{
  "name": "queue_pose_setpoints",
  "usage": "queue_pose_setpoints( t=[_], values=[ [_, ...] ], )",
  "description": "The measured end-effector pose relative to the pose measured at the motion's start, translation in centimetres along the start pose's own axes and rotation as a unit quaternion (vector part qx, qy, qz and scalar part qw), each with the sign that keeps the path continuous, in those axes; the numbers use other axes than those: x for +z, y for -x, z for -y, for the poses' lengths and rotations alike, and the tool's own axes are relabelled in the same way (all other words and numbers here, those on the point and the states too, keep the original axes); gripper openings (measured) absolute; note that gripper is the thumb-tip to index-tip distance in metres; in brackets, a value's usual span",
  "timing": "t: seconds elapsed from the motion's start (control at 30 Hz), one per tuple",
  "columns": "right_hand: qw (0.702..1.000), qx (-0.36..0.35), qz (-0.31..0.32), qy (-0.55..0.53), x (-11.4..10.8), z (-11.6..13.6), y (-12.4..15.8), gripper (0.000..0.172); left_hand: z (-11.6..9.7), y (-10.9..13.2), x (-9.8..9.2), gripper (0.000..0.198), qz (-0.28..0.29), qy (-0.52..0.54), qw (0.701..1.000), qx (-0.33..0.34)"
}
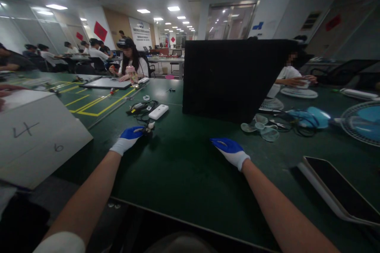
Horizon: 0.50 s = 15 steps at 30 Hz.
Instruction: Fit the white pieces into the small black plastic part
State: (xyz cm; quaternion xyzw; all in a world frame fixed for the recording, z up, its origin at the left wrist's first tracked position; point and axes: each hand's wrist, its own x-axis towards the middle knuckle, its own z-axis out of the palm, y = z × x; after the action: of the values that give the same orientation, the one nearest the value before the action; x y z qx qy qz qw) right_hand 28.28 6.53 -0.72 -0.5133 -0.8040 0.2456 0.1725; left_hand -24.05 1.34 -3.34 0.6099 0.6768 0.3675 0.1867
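Note:
My left hand (pixel 130 136), in a blue and white glove, is closed on a small dark object with a white part (pixel 151 126) over the green table (pixel 178 174). Just beyond it lie a white power bank (pixel 158 112) and a tangle of black cable (pixel 142 107). My right hand (pixel 228 147), gloved the same way, rests palm down on the table with its fingers stretched forward and nothing in it. A large black panel (pixel 222 79) stands upright in front of both hands.
Clear fan blades (pixel 264 127), a blue fan part (pixel 317 118) and a round fan grille (pixel 365 120) lie at the right. Nearer is a tablet-like device (pixel 341 189). A white board (pixel 38 138) marked 4 and 6 stands at the left. People sit across the table.

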Motion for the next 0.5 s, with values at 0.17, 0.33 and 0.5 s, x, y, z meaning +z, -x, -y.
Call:
queue_pose_setpoints(
  t=[0.17, 0.33, 0.5],
  values=[
    [1.0, -0.009, -0.001, -0.006, 0.3, -0.7, -0.4, 0.057, 0.6, 0.1, -0.8, 0.043, 0.004, -0.052, 0.999, 0.011],
    [1.0, -0.002, 0.0, -0.018, 0.3, -0.8, -0.5, 0.056, 1.4, -0.2, -1.5, 0.037, -0.057, -0.081, 0.995, -0.003],
    [1.0, 0.013, 0.007, -0.025, -0.3, 0.5, 0.0, 0.056, 0.6, -0.1, -1.8, 0.028, -0.146, -0.093, 0.984, 0.038]
  ],
)
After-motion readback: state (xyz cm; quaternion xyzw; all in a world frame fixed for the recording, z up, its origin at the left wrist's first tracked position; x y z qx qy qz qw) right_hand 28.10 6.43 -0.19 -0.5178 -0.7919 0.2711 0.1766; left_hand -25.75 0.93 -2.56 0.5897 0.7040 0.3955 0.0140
